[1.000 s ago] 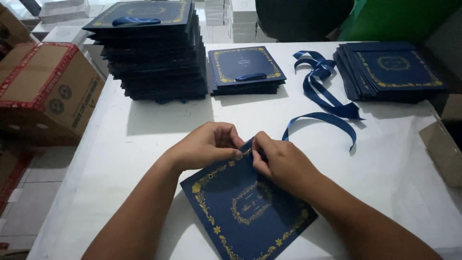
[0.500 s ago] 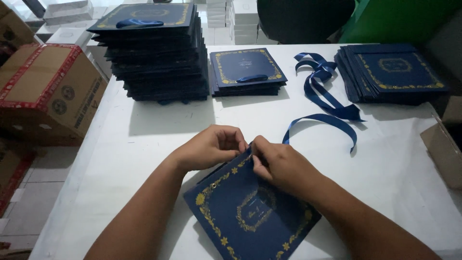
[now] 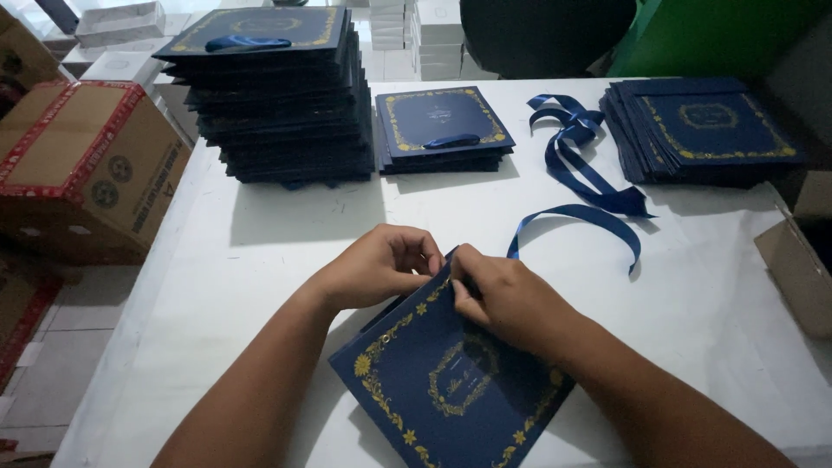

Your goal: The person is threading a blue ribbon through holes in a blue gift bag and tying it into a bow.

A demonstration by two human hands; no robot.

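A dark blue flat paper bag (image 3: 442, 381) with gold floral border lies tilted on the white table (image 3: 277, 234) in front of me. My left hand (image 3: 377, 264) pinches its upper edge from the left. My right hand (image 3: 503, 295) grips the same top edge from the right, fingers curled on the bag and on the end of a blue ribbon (image 3: 581, 221) that loops away to the right. The spot where ribbon meets bag is hidden by my fingers.
A tall stack of blue bags (image 3: 273, 95) stands at back left, a short stack (image 3: 442, 130) at back centre, another stack (image 3: 702, 126) at back right. Loose ribbons (image 3: 572, 139) lie between them. Cardboard boxes sit left (image 3: 82, 165) and right (image 3: 802, 256).
The bag's upper edge has lifted slightly and shifted under my fingers; both hands stay pinched together at the top edge. The ribbon loop has barely moved.
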